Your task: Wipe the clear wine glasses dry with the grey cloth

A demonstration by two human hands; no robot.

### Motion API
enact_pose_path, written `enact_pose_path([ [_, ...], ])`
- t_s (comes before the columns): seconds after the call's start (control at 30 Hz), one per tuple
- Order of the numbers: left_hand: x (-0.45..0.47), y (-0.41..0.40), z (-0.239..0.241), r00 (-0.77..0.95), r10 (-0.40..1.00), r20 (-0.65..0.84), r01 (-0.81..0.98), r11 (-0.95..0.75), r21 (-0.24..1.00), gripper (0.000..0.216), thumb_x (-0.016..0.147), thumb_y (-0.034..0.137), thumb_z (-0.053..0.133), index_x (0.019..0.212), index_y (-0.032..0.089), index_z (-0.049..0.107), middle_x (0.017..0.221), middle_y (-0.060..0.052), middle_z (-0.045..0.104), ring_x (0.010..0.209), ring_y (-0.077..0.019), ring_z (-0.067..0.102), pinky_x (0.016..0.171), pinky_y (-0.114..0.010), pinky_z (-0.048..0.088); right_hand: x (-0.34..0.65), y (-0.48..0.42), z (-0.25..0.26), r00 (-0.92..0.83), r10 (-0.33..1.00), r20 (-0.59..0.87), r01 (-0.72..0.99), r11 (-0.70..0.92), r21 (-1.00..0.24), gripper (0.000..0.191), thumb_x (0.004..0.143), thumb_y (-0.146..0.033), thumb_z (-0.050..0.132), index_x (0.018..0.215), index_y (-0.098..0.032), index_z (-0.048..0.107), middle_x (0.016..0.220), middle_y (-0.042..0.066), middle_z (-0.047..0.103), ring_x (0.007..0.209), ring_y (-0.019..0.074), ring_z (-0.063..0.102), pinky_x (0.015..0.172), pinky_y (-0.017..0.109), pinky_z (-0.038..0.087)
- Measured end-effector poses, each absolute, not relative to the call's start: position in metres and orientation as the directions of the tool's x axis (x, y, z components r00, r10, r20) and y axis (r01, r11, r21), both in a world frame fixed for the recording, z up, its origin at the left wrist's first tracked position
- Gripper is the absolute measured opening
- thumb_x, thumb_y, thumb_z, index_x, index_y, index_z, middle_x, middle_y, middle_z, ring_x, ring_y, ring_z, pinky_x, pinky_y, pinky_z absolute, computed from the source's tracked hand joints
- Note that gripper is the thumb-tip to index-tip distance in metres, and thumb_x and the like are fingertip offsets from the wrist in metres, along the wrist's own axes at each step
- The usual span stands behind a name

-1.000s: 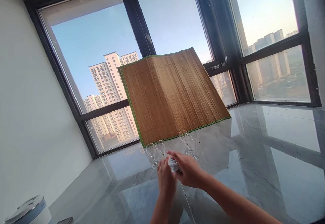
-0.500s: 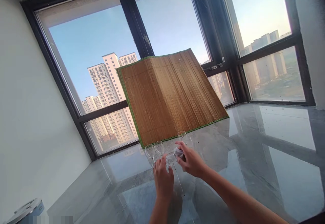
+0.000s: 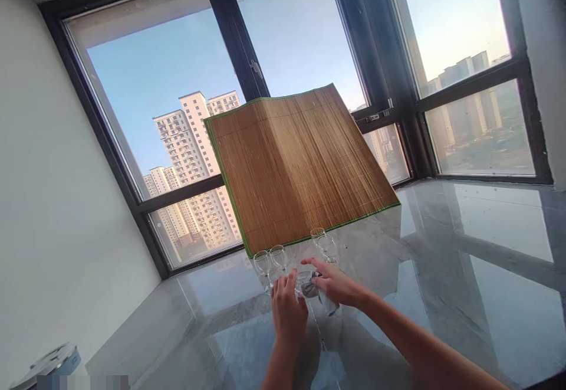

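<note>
My left hand (image 3: 288,310) is closed around a clear wine glass (image 3: 302,281), which is held tilted; its stem is hidden by the hand. Pinched in my right hand (image 3: 335,282) is a grey cloth (image 3: 328,304). Part of the cloth is at the bowl of the glass, apparently inside it, and another part hangs below the fingers. The right index finger points out to the left above the rim. Just beyond my left hand stand two wine glasses, one (image 3: 262,262) beside another (image 3: 278,256). Behind my right hand are two more, one (image 3: 317,236) overlapping another (image 3: 326,246).
A bamboo mat (image 3: 300,166) with green edging leans upright against the window (image 3: 168,112) behind the glasses. The glossy grey stone surface (image 3: 442,272) reflects the windows. A round silver-and-blue container (image 3: 57,360) stands at the lower left, partly cut off.
My right hand has shifted slightly right and down, and its index finger has stretched out. More of the cloth now shows hanging below it. The standing glasses and mat have stayed put.
</note>
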State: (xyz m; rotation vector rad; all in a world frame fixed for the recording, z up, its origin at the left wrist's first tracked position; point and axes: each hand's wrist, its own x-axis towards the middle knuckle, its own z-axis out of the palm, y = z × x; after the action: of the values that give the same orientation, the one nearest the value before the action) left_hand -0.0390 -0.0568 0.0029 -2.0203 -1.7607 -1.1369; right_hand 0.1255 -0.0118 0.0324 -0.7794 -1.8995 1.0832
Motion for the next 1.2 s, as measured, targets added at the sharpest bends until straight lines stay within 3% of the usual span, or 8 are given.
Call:
enact_pose_path([
  [0.13, -0.037, -0.055, 0.004, -0.092, 0.761, 0.642, 0.848, -0.278, 0.452, 0.063, 0.065, 0.004, 0.048, 0.124, 0.022, 0.059, 0.111, -0.007, 0.065, 0.105, -0.0236, 0.058, 0.096, -0.038, 0.042, 0.135, -0.024, 0.047, -0.588, 0.76, 0.275, -0.038, 0.314, -0.949, 0.056, 0.071, -0.016, 0.055, 0.127, -0.021, 0.051, 0.072, -0.004, 0.055, 0.058, 0.0094, 0.048, 0.051, 0.02, 0.035],
  [0.23, -0.034, -0.05, 0.007, -0.194, 0.781, 0.594, 0.724, -0.294, 0.623, 0.049, 0.069, 0.01, 0.053, 0.116, 0.02, 0.061, 0.091, -0.005, 0.065, 0.085, -0.0201, 0.06, 0.086, -0.035, 0.046, 0.143, -0.026, 0.057, -0.491, 0.795, 0.355, -0.201, 0.293, -0.935, 0.054, 0.075, -0.025, 0.058, 0.128, -0.022, 0.05, 0.074, -0.004, 0.055, 0.058, 0.0098, 0.049, 0.051, 0.02, 0.038],
  [0.37, -0.026, -0.049, 0.01, -0.211, 0.853, 0.477, 0.438, -0.354, 0.826, 0.036, 0.074, 0.033, 0.064, 0.105, 0.016, 0.062, 0.082, -0.003, 0.062, 0.072, -0.017, 0.06, 0.071, -0.03, 0.049, 0.153, -0.013, 0.065, 0.046, 0.846, 0.531, -0.233, 0.526, -0.818, 0.053, 0.079, -0.034, 0.058, 0.128, -0.018, 0.049, 0.075, -0.001, 0.059, 0.057, 0.0109, 0.05, 0.05, 0.021, 0.039],
  [0.47, -0.017, -0.052, 0.009, -0.157, 0.897, 0.414, 0.382, -0.331, 0.863, 0.041, 0.069, 0.047, 0.072, 0.095, 0.016, 0.067, 0.081, -0.003, 0.06, 0.067, -0.0147, 0.056, 0.065, -0.027, 0.045, 0.162, -0.002, 0.066, 0.469, 0.679, 0.564, -0.036, 0.653, -0.756, 0.045, 0.08, -0.031, 0.057, 0.122, -0.016, 0.053, 0.075, -0.001, 0.06, 0.057, 0.0112, 0.049, 0.053, 0.022, 0.042],
  [0.57, -0.009, -0.056, 0.004, -0.104, 0.914, 0.393, 0.425, -0.316, 0.848, 0.048, 0.065, 0.053, 0.075, 0.095, 0.016, 0.069, 0.074, 0.001, 0.053, 0.061, -0.0113, 0.046, 0.06, -0.024, 0.039, 0.17, 0.004, 0.065, 0.637, 0.558, 0.532, 0.05, 0.659, -0.751, 0.038, 0.081, -0.028, 0.055, 0.117, -0.016, 0.056, 0.08, 0.001, 0.061, 0.063, 0.0129, 0.054, 0.059, 0.025, 0.045],
  [0.77, 0.013, -0.049, -0.011, -0.033, 0.956, 0.293, 0.391, -0.258, 0.884, 0.042, 0.068, 0.043, 0.074, 0.096, 0.015, 0.064, 0.062, 0.007, 0.038, 0.055, -0.0082, 0.034, 0.054, -0.021, 0.029, 0.175, 0.006, 0.065, 0.723, 0.485, 0.492, 0.031, 0.689, -0.725, 0.035, 0.081, -0.028, 0.056, 0.114, -0.017, 0.057, 0.085, 0.002, 0.063, 0.068, 0.0146, 0.057, 0.064, 0.028, 0.048],
  [1.07, 0.074, -0.004, -0.006, -0.011, 0.963, 0.269, 0.423, -0.24, 0.874, 0.031, 0.063, 0.027, 0.076, 0.088, 0.015, 0.063, 0.061, 0.006, 0.045, 0.058, -0.0099, 0.043, 0.057, -0.022, 0.033, 0.175, -0.014, 0.073, 0.711, 0.427, 0.559, 0.098, 0.727, -0.68, 0.025, 0.083, -0.027, 0.057, 0.106, -0.019, 0.058, 0.087, 0.002, 0.061, 0.07, 0.0143, 0.056, 0.066, 0.028, 0.047],
  [1.2, 0.072, -0.012, -0.008, -0.025, 0.965, 0.261, 0.523, -0.21, 0.826, 0.065, 0.055, 0.034, 0.083, 0.112, 0.015, 0.058, 0.071, 0.003, 0.055, 0.069, -0.015, 0.053, 0.065, -0.025, 0.039, 0.172, -0.017, 0.073, 0.684, 0.411, 0.603, 0.118, 0.753, -0.648, 0.026, 0.085, -0.029, 0.057, 0.109, -0.02, 0.055, 0.09, 0.002, 0.062, 0.073, 0.0153, 0.058, 0.067, 0.029, 0.047],
])
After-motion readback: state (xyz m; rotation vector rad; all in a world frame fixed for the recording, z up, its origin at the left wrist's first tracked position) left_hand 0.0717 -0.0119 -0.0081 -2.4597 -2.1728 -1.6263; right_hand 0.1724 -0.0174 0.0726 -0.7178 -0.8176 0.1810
